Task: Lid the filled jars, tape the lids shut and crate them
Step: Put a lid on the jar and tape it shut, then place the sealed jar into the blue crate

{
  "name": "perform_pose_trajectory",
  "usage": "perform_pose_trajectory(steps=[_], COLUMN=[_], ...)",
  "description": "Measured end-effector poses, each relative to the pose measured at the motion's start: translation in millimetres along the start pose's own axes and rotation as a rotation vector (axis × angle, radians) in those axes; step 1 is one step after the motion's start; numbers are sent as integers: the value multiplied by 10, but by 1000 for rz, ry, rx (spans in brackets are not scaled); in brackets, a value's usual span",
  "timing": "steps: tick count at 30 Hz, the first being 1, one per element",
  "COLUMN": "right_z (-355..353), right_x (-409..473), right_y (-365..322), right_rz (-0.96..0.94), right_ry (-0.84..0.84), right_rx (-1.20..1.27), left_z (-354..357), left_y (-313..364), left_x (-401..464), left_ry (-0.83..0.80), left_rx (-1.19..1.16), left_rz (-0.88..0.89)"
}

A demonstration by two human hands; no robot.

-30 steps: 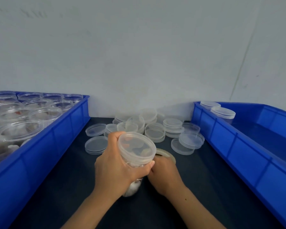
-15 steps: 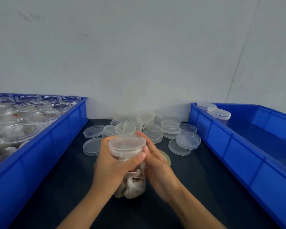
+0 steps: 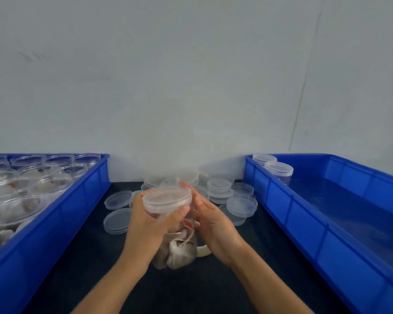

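A clear jar (image 3: 177,250) full of tea bags stands upright on the dark table in front of me, with a clear lid (image 3: 167,198) on its mouth. My left hand (image 3: 148,225) grips the jar just under the lid, thumb across its front. My right hand (image 3: 210,219) lies against the jar's right side with its fingers straight, fingertips up at the lid's rim. A roll of tape (image 3: 203,251) peeks out behind the jar, under my right wrist.
A blue crate (image 3: 73,211) on the left holds several open filled jars (image 3: 27,193). A blue crate (image 3: 304,214) on the right holds two lidded jars (image 3: 278,169) at its far corner. Loose clear lids (image 3: 220,189) lie piled at the back of the table against the wall.
The jar went from tilted toward me to standing upright. My right hand left the tape roll on the table and rose along the jar's side to the lid.
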State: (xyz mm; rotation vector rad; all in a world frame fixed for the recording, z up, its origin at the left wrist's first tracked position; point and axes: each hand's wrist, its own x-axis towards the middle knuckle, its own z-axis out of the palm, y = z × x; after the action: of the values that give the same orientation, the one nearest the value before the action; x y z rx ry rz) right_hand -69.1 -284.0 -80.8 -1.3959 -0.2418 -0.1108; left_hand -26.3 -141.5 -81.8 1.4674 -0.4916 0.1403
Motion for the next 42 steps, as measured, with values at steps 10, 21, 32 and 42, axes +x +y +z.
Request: perform_pose_trajectory(steps=[10,21,32,42], right_z=[-517,-1687,-2437,-2527], right_x=[-151,-352,-345,-163], right_y=[-1014,-1436,-921,-624], right_rz=[-7,-66,229,461], right_ry=[143,797,944,934], right_rx=[-569,-683,-619,-558], left_z=[1011,2406,2977,2924], left_y=[540,769,61,-301], left_x=[372,771,861,876], left_ry=[-9,-380,-576,-554], left_rx=[-28,185,584,872], left_rz=[67,51,227,264])
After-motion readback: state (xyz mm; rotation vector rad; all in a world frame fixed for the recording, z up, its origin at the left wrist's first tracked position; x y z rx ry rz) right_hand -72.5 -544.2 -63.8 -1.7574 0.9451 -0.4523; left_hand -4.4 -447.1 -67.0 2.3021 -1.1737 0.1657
